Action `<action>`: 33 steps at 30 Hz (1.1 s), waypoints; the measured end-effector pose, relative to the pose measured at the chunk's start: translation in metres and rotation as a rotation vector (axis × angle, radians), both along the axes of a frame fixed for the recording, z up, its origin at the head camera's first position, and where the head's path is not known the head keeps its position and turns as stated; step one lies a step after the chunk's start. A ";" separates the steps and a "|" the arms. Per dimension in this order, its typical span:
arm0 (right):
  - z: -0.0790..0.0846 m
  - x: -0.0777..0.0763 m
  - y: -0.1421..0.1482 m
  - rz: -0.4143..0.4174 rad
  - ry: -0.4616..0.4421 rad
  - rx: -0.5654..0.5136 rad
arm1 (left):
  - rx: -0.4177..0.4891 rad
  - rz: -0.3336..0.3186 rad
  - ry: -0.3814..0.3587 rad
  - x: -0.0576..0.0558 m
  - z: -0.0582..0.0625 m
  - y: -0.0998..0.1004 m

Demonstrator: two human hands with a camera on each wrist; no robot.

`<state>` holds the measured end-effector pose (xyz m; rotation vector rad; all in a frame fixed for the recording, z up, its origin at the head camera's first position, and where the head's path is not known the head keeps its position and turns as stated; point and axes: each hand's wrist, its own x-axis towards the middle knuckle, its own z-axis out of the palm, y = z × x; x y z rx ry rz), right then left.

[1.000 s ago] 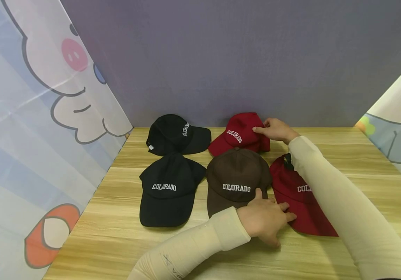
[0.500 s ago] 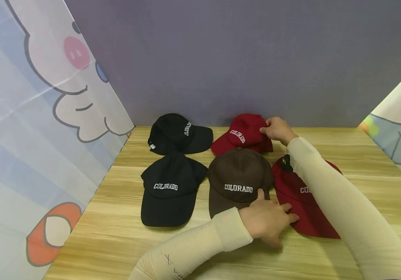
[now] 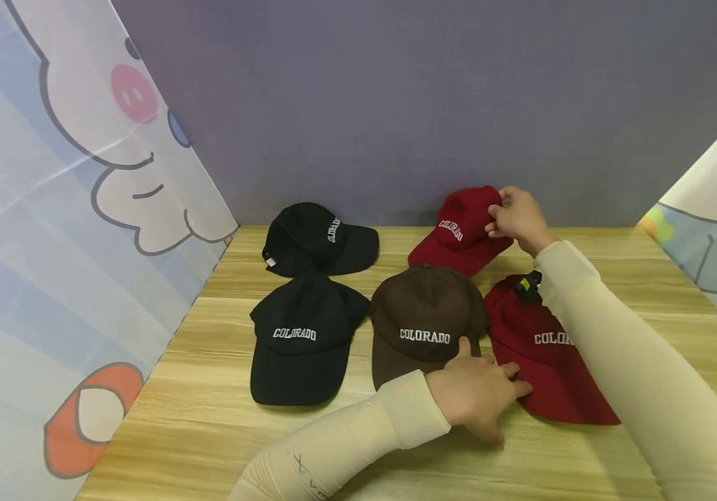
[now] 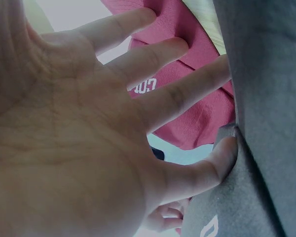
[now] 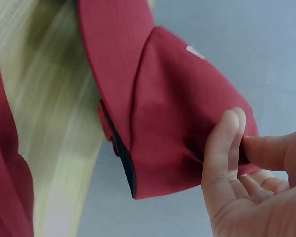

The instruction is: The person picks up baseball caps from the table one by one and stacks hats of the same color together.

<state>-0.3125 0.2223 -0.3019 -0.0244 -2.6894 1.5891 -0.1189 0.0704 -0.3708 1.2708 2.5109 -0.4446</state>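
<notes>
My right hand (image 3: 521,219) pinches the crown of a red baseball cap (image 3: 461,233) marked COLORADO at the back of the table. That cap tilts with its brim down to the left; thumb and fingers bunch the cloth in the right wrist view. Near the front, my left hand (image 3: 473,393) has its fingers spread. Its fingertips rest at the brim of a second red cap (image 3: 567,390) and against a brown cap (image 3: 423,299). In the left wrist view the palm (image 4: 74,133) shows, with the red cap (image 4: 197,106) beyond the fingers. My right sleeve hides part of this front red cap.
Two black caps stand on the left, one in front (image 3: 298,369) and one behind (image 3: 308,240) with its brim to the right. The wooden table (image 3: 189,403) ends at a grey back wall (image 3: 396,104). Cartoon-printed curtains (image 3: 51,243) flank both sides.
My right hand has raised the crown of the rear red cap and moved it right, widening its gap from the rear black cap. My left hand has stayed in place.
</notes>
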 end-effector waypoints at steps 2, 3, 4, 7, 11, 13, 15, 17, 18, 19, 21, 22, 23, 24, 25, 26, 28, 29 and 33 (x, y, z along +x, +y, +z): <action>0.004 0.003 0.004 -0.011 0.019 -0.012 | 0.004 -0.001 0.001 0.000 0.000 0.000; 0.006 0.005 0.006 -0.012 0.027 -0.018 | 0.006 -0.001 0.000 0.000 0.000 0.000; 0.008 0.006 0.008 -0.018 0.035 -0.023 | 0.007 -0.001 0.002 0.000 0.000 0.000; 0.013 0.012 0.015 -0.030 0.068 -0.038 | 0.012 -0.001 0.003 -0.001 0.000 0.000; 0.019 0.020 0.023 -0.070 0.122 -0.053 | 0.010 0.003 -0.004 -0.002 -0.001 0.000; 0.022 0.024 0.029 -0.097 0.141 -0.064 | 0.007 0.006 -0.010 -0.002 -0.001 0.000; 0.025 0.028 0.035 -0.129 0.161 -0.078 | 0.000 0.006 -0.009 -0.002 -0.001 0.000; 0.027 0.031 0.040 -0.156 0.173 -0.103 | -0.009 0.011 -0.007 -0.002 -0.001 0.000; 0.028 0.033 0.043 -0.170 0.179 -0.112 | -0.015 0.015 -0.004 -0.002 0.000 0.000; 0.028 0.035 0.047 -0.177 0.190 -0.152 | -0.021 0.019 0.000 -0.002 0.000 0.000; 0.029 0.041 0.053 -0.187 0.211 -0.240 | -0.031 0.028 0.006 -0.002 0.000 -0.001; 0.029 0.044 0.056 -0.186 0.219 -0.301 | -0.035 0.032 0.008 -0.002 0.000 -0.001; 0.030 0.048 0.060 -0.186 0.229 -0.359 | -0.038 0.033 0.010 -0.002 0.000 -0.001; 0.030 0.051 0.063 -0.184 0.240 -0.420 | -0.041 0.035 0.010 -0.001 0.000 -0.001; 0.030 0.054 0.066 -0.181 0.249 -0.474 | -0.042 0.034 0.008 -0.001 0.000 -0.002; 0.031 0.058 0.069 -0.183 0.256 -0.500 | -0.042 0.034 0.006 -0.001 0.000 -0.002; 0.031 0.064 0.074 -0.182 0.274 -0.551 | -0.040 0.032 0.001 -0.002 0.001 -0.002; 0.031 0.067 0.077 -0.183 0.287 -0.571 | -0.040 0.032 -0.002 -0.002 0.001 -0.003; 0.032 0.080 0.085 -0.173 0.350 -0.673 | -0.040 0.033 -0.004 -0.003 0.002 -0.004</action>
